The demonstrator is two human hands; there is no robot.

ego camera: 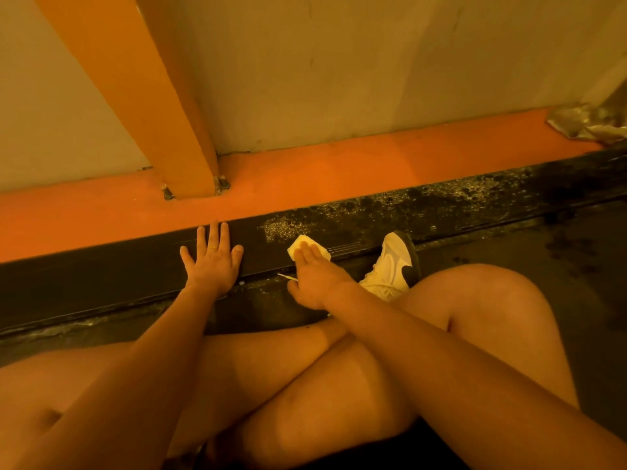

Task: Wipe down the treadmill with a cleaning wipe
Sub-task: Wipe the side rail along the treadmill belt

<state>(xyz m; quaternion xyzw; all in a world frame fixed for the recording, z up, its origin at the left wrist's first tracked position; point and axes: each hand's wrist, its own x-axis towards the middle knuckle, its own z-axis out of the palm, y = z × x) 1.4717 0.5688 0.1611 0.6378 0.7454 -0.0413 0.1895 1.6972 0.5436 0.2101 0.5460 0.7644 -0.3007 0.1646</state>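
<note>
Nearest, bare crossed legs (305,385) fill the lower view; the person sits on the belt (576,300), one shoe (393,266) resting against the rail's inner edge.

Left hand (212,262) — flat, fingers spread, palm down on the black side rail (101,273), holding nothing; reads as a brace.

Right hand (314,276) — fingers together and extended, pressing the wipe (300,244) flat onto the rail just right of the left hand. Not a pinch: the wipe is trapped between fingers and rail. Part of the wipe shows beyond the fingertips. A thin pale strip near the thumb could be a wipe edge; cannot tell.

Rail surface: stretch around and left of the hands looks dark and even. Right of the wipe, a speckled pale residue (424,201) runs toward the far right end of the rail.

Beyond the rail: orange floor strip (305,178), an orange post (142,89) bolted to it, then the wall (373,62). Crumpled material (590,123) at the far right corner of the strip.

Judgement — step in hand: wiping the rail, working rightward into the residue. To do it well:
- keep the palm flat, even pressure across the rail's full width
- overlapping strokes along the rail's length
- refold to a clean face once soiled
- move the shoe before reaching that section
</note>
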